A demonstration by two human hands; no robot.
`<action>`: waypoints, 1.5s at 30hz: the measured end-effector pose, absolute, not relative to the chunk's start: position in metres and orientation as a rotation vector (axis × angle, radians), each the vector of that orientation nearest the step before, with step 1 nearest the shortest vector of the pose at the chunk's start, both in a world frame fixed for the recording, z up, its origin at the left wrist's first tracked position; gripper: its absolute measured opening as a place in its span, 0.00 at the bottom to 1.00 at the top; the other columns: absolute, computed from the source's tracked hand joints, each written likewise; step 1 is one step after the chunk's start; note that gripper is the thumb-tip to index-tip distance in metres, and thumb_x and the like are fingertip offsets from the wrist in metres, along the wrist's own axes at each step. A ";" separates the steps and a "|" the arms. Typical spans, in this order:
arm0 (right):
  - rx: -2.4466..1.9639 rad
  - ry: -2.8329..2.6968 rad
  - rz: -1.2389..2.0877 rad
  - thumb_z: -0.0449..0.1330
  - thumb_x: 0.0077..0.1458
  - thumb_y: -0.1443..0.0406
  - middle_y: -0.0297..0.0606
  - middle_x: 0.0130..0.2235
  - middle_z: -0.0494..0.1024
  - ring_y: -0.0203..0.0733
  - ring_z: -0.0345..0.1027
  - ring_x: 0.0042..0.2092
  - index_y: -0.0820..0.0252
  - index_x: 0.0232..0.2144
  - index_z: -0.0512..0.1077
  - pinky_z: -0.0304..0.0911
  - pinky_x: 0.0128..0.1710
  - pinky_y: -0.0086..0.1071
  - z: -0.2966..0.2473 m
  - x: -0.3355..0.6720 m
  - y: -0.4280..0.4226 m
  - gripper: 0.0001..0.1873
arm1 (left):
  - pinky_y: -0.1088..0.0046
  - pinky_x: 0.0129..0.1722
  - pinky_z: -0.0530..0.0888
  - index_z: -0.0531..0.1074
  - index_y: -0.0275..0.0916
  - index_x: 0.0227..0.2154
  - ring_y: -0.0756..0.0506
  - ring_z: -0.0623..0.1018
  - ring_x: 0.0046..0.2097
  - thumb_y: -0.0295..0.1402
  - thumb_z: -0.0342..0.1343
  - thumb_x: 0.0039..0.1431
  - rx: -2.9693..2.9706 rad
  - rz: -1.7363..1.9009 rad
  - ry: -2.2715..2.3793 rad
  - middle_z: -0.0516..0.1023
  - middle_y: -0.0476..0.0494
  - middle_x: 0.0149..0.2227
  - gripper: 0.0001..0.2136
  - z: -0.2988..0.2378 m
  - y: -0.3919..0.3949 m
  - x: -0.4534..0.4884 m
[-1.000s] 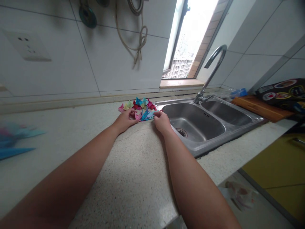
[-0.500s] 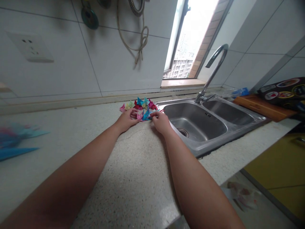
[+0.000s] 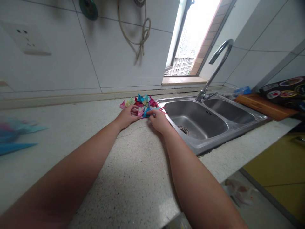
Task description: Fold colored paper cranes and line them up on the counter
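A cluster of small folded paper pieces in pink, red, blue, teal and yellow lies on the speckled countertop by the sink's left rim. My left hand rests at the cluster's near left edge, fingers curled on a pink piece. My right hand is at the near right edge, fingers pinched on a blue folded piece. Both forearms stretch across the counter toward the pile.
A double steel sink with a curved tap sits right of the pile. Blurred blue and pink paper lies at the far left. A wooden board and dark printed packet are at the right; a window is behind.
My right hand has slid leftward, closer to my left hand, drawing the blue piece in. The view has shifted slightly.
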State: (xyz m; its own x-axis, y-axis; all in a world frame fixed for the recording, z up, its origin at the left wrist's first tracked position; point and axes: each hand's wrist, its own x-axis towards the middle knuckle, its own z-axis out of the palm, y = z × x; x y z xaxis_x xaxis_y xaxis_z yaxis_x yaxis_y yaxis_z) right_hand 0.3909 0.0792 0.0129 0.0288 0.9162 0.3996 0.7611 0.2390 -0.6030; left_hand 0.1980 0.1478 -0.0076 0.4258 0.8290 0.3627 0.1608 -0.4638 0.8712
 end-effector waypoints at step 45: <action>-1.489 -1.609 0.670 0.54 0.48 0.77 0.40 0.39 0.83 0.39 0.77 0.43 0.63 0.44 0.78 0.68 0.49 0.33 -0.003 0.389 0.091 0.23 | 0.60 0.44 0.78 0.69 0.37 0.44 0.43 0.80 0.41 0.33 0.71 0.43 1.842 1.061 0.805 0.79 0.41 0.38 0.24 -0.013 0.153 0.198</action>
